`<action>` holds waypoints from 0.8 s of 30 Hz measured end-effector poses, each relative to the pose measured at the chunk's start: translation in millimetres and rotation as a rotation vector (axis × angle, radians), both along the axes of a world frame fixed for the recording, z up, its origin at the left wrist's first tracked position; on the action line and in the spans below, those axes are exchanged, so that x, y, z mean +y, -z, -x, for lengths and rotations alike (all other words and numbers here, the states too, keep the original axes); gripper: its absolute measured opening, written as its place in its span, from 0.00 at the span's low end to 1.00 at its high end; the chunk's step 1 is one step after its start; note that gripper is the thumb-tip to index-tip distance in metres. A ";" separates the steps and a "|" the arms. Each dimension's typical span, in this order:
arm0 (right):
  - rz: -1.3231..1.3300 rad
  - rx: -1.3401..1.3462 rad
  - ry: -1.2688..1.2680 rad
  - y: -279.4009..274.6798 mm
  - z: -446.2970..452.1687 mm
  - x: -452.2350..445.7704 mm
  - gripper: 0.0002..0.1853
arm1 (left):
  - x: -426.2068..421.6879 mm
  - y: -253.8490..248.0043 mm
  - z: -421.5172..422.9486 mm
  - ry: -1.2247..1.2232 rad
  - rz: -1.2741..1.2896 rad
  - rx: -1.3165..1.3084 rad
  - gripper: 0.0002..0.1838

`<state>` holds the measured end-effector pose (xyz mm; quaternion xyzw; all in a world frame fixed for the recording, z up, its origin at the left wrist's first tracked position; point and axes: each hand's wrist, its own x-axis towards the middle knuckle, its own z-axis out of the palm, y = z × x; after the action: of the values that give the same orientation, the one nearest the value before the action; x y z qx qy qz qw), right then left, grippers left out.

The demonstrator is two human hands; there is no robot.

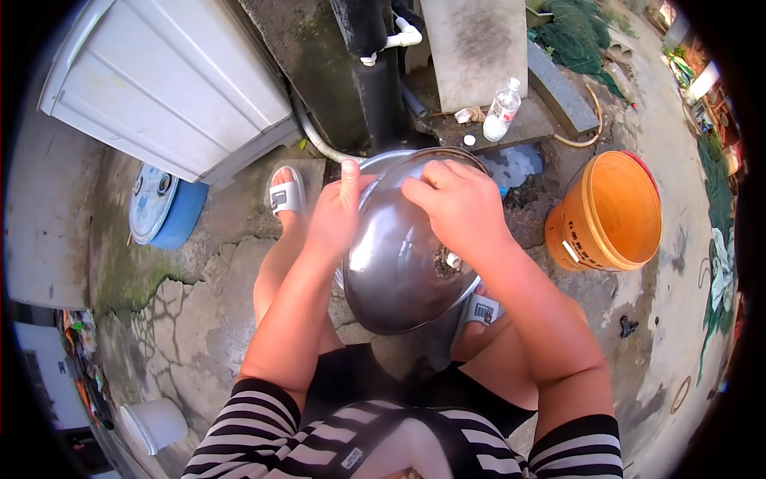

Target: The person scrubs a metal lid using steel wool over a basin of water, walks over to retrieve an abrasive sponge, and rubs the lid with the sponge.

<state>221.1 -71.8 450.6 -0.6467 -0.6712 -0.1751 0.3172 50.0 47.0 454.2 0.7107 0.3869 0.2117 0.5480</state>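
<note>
A shiny dark metal lid or bowl (391, 259) is tilted over a round basin (381, 163), whose rim shows behind it. My left hand (339, 206) grips the metal piece's left edge, thumb pointing up. On its upper right surface lies my right hand (456, 199), fingers curled and pressed together; whatever they may hold is hidden. Near my right wrist, a small white bit (453, 260) sits in a brownish patch on the metal.
An orange bucket (570, 219) stands at the right. A plastic bottle (502, 112) and white cap (469, 140) are beyond the basin. A blue drum (182, 215) and large white container (175, 88) stand left, a white bucket (163, 423) lower left.
</note>
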 end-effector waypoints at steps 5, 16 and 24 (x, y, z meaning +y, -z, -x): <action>-0.009 -0.031 0.082 -5.9 -3.8 -0.6 0.07 | 8.8 5.6 0.1 -0.016 0.026 -0.013 0.47; 0.003 -0.016 0.075 -0.2 5.4 -1.5 0.07 | 3.7 6.2 0.2 -0.020 0.008 -0.077 0.43; 0.066 0.014 0.157 -1.0 -1.1 0.1 0.08 | 3.1 9.6 -0.5 -0.050 0.049 -0.107 0.40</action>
<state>222.2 -71.7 451.6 -0.7086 -0.6217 -0.1727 0.2855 50.5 50.1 444.6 0.6749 0.3799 0.2535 0.5796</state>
